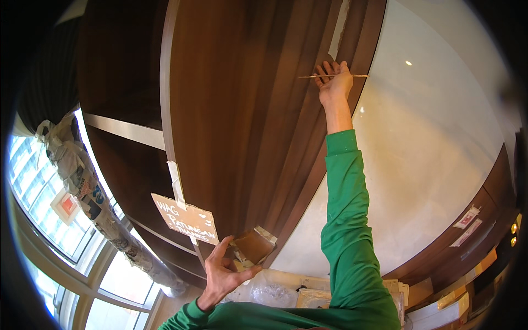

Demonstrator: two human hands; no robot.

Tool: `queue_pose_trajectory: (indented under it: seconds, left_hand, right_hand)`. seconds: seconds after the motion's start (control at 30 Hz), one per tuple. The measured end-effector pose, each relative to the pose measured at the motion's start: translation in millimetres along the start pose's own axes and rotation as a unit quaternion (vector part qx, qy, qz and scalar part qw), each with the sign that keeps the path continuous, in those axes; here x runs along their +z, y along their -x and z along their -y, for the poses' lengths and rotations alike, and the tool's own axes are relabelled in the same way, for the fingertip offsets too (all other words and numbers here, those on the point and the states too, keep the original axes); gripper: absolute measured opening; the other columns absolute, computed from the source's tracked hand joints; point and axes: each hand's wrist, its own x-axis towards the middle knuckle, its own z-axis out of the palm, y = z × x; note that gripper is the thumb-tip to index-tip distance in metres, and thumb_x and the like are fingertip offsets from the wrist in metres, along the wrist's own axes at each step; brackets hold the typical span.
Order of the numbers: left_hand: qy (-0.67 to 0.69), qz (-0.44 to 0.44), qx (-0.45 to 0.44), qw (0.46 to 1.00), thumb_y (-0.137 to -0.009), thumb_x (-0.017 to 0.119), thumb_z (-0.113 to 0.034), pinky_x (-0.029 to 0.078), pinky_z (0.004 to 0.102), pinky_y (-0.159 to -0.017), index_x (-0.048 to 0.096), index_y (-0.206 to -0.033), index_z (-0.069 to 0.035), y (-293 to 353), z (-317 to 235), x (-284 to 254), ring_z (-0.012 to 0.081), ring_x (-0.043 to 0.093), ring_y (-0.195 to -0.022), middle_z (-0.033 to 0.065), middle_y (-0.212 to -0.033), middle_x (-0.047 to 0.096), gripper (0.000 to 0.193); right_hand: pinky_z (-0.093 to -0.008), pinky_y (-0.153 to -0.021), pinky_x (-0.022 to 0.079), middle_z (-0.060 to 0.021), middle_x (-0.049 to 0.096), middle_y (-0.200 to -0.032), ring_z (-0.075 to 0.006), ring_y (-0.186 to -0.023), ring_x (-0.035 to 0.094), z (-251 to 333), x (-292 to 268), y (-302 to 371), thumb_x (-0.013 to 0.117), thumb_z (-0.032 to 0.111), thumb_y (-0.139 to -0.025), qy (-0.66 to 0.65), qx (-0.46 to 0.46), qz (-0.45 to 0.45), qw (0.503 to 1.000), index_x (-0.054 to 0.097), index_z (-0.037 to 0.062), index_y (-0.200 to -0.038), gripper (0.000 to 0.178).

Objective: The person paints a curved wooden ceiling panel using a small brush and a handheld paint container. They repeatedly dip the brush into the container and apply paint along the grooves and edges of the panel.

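Observation:
My right hand [334,83] is raised high against the dark brown wood panelling [236,110], palm toward me. A thin stick [360,76], perhaps a fine paintbrush, lies crosswise in its curled fingers. Just above the fingertips runs a pale narrow strip [339,27] in a groove of the wood. Low in front of me, my left hand [226,276] grips a small open container [254,246] with brown inside and a pale, worn rim. Its thumb and forefinger spread around the near side; the other fingers are partly hidden.
A handwritten cardboard sign [187,219] is taped to the shelf edge, left of the container. Dark open shelves [124,129] stand left, beside a wrapped column [99,203] and windows. A glossy pale wall panel [423,137] is at right. Boxes [440,316] and clear plastic [269,296] lie below.

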Motion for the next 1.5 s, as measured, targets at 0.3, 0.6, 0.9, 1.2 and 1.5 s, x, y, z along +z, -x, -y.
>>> queue_pose_trajectory:
  seconds: [0.3, 0.6, 0.9, 1.2, 1.5]
  left_hand:
    - [0.03, -0.018, 0.023, 0.999, -0.065, 0.092, -0.014, 0.048, 0.0212, -0.048, 0.045, -0.139, 0.013, -1.3, -0.8, -5.9, 0.0083, 0.063, -0.059, 0.014, -0.086, 0.074, 0.091]
    - [-0.005, -0.008, 0.014, 1.0, -0.065, 0.092, -0.018, 0.041, 0.0209, -0.045, 0.048, -0.137, 0.014, 2.9, -8.1, -13.2, 0.0062, 0.057, -0.05, 0.0073, -0.063, 0.067, 0.09]
    - [0.016, 0.008, -0.027, 0.999, -0.064, 0.093, -0.027, 0.051, 0.0237, -0.052, 0.049, -0.137, 0.014, 1.7, -10.3, -16.0, 0.0107, 0.064, -0.062, 0.0158, -0.093, 0.068, 0.095]
    - [-0.003, -0.002, -0.034, 0.999, -0.062, 0.094, -0.032, 0.059, 0.0276, -0.062, 0.05, -0.137, 0.013, 1.9, -8.7, -15.7, 0.0167, 0.07, -0.075, 0.0225, -0.116, 0.066, 0.098]
    - [-0.022, -0.019, -0.017, 0.999, -0.065, 0.091, -0.024, 0.048, 0.0237, -0.05, 0.048, -0.138, 0.011, 0.9, -4.7, -11.8, 0.0102, 0.064, -0.058, 0.0129, -0.078, 0.073, 0.091]
  right_hand:
    - [-0.0503, -0.105, 0.038, -0.0156, 0.053, -0.139, -0.0327, -0.129, 0.051, -0.3, 15.8, -4.2, 0.045, 0.043, -0.105, -0.049, 0.006, -0.037, 0.998, 0.043, 0.0042, -0.145, 0.056]
    - [-0.0524, -0.109, 0.033, -0.0129, 0.054, -0.138, -0.03, -0.131, 0.05, -9.6, 6.7, -2.9, 0.052, 0.037, -0.101, -0.032, -0.015, -0.026, 0.999, 0.044, 0.0084, -0.144, 0.053]
    - [-0.0517, -0.108, 0.034, -0.0116, 0.05, -0.143, -0.0298, -0.133, 0.048, -9.2, 14.3, -4.8, 0.052, 0.038, -0.1, -0.03, -0.006, -0.043, 0.999, 0.037, 0.0101, -0.151, 0.06]
    - [-0.0447, -0.103, 0.036, -0.0068, 0.052, -0.144, -0.0242, -0.132, 0.05, -14.9, 19.1, -3.4, 0.05, 0.042, -0.101, -0.052, -0.009, -0.067, 0.996, 0.043, 0.0116, -0.147, 0.056]
    - [-0.0416, -0.098, 0.037, -0.0048, 0.053, -0.142, -0.0228, -0.127, 0.052, -15.5, 21.1, -1.4, 0.051, 0.045, -0.1, -0.047, -0.013, -0.073, 0.996, 0.045, 0.0105, -0.145, 0.057]
